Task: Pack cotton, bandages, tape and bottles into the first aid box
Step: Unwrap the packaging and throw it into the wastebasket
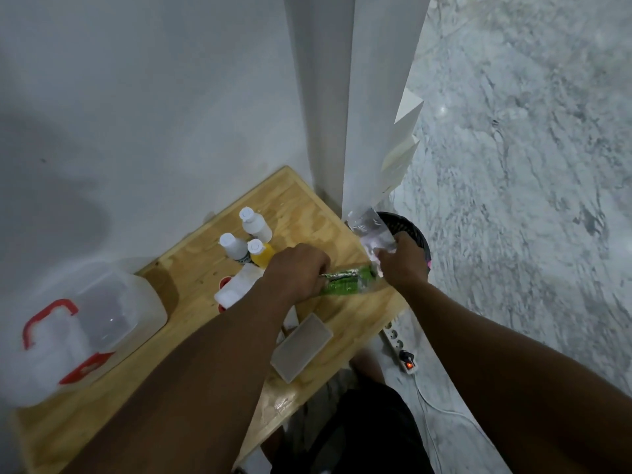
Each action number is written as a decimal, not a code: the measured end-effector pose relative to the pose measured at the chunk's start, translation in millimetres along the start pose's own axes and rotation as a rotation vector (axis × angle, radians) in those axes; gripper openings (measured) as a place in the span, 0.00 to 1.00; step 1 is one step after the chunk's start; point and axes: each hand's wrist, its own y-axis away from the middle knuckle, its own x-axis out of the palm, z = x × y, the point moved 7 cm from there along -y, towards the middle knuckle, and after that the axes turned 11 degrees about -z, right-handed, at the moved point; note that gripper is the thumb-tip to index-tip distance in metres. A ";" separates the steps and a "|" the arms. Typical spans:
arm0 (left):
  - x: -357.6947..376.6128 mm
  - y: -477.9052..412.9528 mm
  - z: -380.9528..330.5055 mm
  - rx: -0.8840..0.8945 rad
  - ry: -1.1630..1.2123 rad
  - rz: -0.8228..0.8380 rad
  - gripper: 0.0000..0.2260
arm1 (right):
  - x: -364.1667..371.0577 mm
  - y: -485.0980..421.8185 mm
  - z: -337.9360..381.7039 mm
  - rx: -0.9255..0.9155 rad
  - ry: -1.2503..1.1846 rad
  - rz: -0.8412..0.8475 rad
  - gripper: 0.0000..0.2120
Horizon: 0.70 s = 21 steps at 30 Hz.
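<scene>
My left hand grips one end of a green packet over the wooden table. My right hand pinches a clear plastic wrapper at the packet's other end, above a black bin. Three bottles stand at the table's far side: two white ones and a yellow one. A white cotton pack lies under my left wrist. The translucent first aid box with red handle and clasp sits at the table's left edge.
A grey rectangular lid or tray lies near the table's front edge. A white wall and pillar stand behind. A power strip with a lit red switch lies on the marble floor to the right.
</scene>
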 end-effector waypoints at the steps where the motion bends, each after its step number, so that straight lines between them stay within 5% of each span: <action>1: -3.9 -4.6 -1.2 -0.007 0.005 -0.020 0.07 | -9.2 -6.4 0.5 0.005 -0.040 -0.028 0.12; 10: -23.3 -94.7 -32.8 -0.219 0.088 -0.128 0.10 | -65.3 -93.6 -36.6 0.142 -0.024 -0.018 0.08; 21: 114.7 -224.9 -86.7 -0.124 -0.045 0.157 0.09 | 33.5 -174.6 -135.6 0.248 0.054 0.134 0.14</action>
